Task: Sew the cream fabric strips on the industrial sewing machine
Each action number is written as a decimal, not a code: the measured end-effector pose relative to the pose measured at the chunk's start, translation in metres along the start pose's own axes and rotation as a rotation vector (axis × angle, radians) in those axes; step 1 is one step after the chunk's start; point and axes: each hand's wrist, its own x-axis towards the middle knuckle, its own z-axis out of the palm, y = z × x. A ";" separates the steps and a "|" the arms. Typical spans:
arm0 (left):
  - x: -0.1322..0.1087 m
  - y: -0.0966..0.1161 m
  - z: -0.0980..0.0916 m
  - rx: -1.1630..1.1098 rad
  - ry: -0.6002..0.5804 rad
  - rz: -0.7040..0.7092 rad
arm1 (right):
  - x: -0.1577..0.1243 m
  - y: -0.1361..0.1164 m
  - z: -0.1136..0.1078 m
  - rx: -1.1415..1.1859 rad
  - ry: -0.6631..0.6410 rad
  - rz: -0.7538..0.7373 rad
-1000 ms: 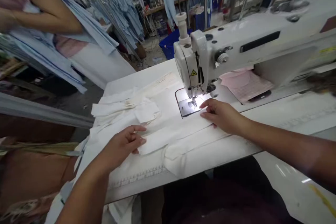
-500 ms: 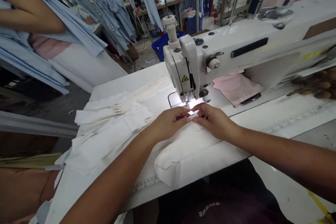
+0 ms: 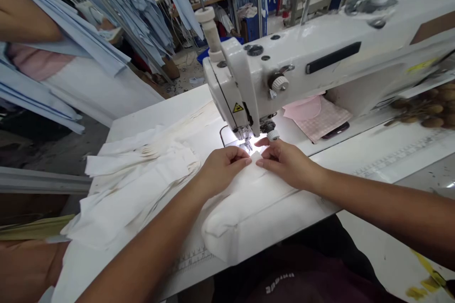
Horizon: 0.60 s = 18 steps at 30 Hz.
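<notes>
A white fabric piece (image 3: 245,199) lies on the sewing table, its far edge close to the lit needle area of a white sewing machine (image 3: 231,85). My left hand (image 3: 225,165) pinches the fabric's edge between thumb and fingers, just left of and in front of the presser foot (image 3: 248,143). On the other side, my right hand (image 3: 284,161) has its thumb on the same edge with the index finger lifted toward the needle, the other fingers curled. A small corner of cloth stands up between the two hands.
Stacked white fabric pieces (image 3: 142,184) spread over the table's left side. Pink checked cloth (image 3: 320,116) lies on a dark phone-like object under the machine arm. Brown round fruits (image 3: 433,109) sit at the right. A person in a pink top (image 3: 39,61) stands at the left.
My right index finger has lifted away from the left fingertips, and the hands have parted slightly. The fabric edge now shows between them. The whole view has shifted a little.
</notes>
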 end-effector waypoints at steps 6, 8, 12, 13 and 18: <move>0.002 0.002 -0.003 0.065 0.021 -0.064 | -0.001 -0.005 -0.004 -0.125 -0.016 0.021; 0.004 0.003 -0.003 0.108 0.024 -0.099 | 0.001 -0.007 -0.004 -0.177 -0.029 0.028; 0.010 0.006 -0.004 0.193 -0.002 -0.179 | 0.007 -0.011 -0.004 -0.289 -0.059 0.036; 0.012 0.007 -0.004 0.208 -0.010 -0.187 | 0.008 -0.012 -0.004 -0.332 -0.067 0.040; 0.021 0.009 -0.006 0.246 -0.052 -0.128 | 0.012 -0.018 -0.001 -0.542 -0.117 -0.002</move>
